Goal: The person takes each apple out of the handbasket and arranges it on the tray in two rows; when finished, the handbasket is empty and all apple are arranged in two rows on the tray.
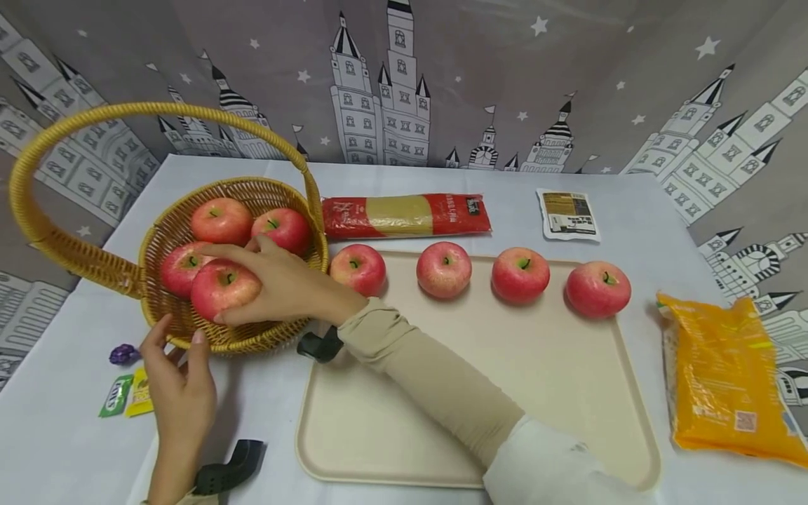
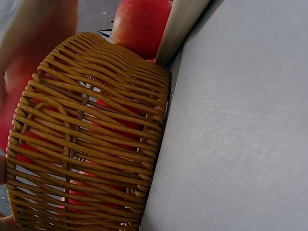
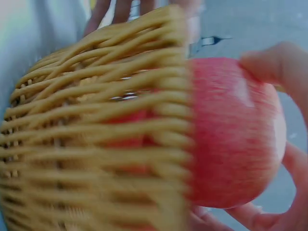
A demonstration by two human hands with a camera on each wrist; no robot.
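My right hand (image 1: 278,280) grips a red apple (image 1: 224,291) over the near side of a yellow wicker basket (image 1: 252,344). The right wrist view shows the held apple (image 3: 236,134) at the rim, with thumb and fingers curled round it. Three other apples lie in the basket: one at the back (image 1: 221,219), one at the back right (image 1: 287,228) and one at the left (image 1: 179,266). With fingers and thumb at the near left rim, my left hand (image 1: 183,393) holds the basket. In the left wrist view, the woven wall (image 2: 91,134) hides most of that hand.
A beige tray (image 1: 467,435) bears several apples in a row along its far edge, including a red one (image 1: 444,270). Behind it lie a red noodle-like packet (image 1: 404,215) and a small sachet (image 1: 568,214). An orange bag (image 1: 732,379) is at right; small wrapped sweets (image 1: 116,395) are at left.
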